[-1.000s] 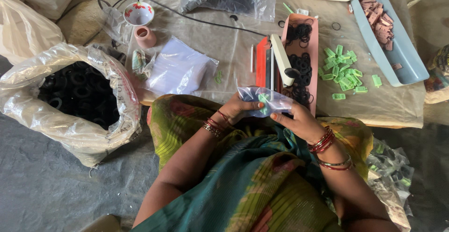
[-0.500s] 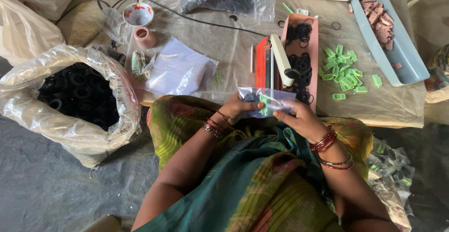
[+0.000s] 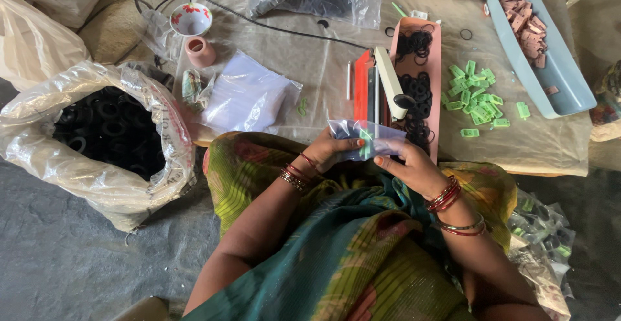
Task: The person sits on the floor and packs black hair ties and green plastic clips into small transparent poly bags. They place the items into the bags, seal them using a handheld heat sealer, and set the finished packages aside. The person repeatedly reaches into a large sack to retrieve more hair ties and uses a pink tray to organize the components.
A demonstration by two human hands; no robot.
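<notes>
while seated on the floor and seen from above, a person holds a small clear plastic packet [image 3: 366, 139] just above the lap, at the near edge of a low work board. the left hand [image 3: 333, 153] curls around the packet's left end, fingers pressed onto the film, and the right hand [image 3: 414, 169] pinches its right end between thumb and fingers. something small and green shows through the film; what else is inside is too blurred to tell. bangles circle both wrists.

the low board [image 3: 550, 146] is covered with a wrinkled translucent plastic sheet. just beyond the hands stands a heat sealer [image 3: 378, 88] with an orange body and a cream arm, and touching its right side is a long pink tray [image 3: 435, 56] holding black rubber rings. to the right of the tray lies a loose scatter of green plastic pieces [image 3: 477, 90], and further right a pale blue tray [image 3: 561, 78] holds pinkish-brown pieces. a stack of clear empty packets [image 3: 246, 95] lies left of the sealer, with a small patterned bowl [image 3: 191, 18] and a pink cup [image 3: 200, 51] beyond it.

on the grey floor [image 3: 65, 256] to the person's left, an open plastic sack [image 3: 97, 166] is full of black rings. a black cable [image 3: 272, 27] runs across the far side of the board.
</notes>
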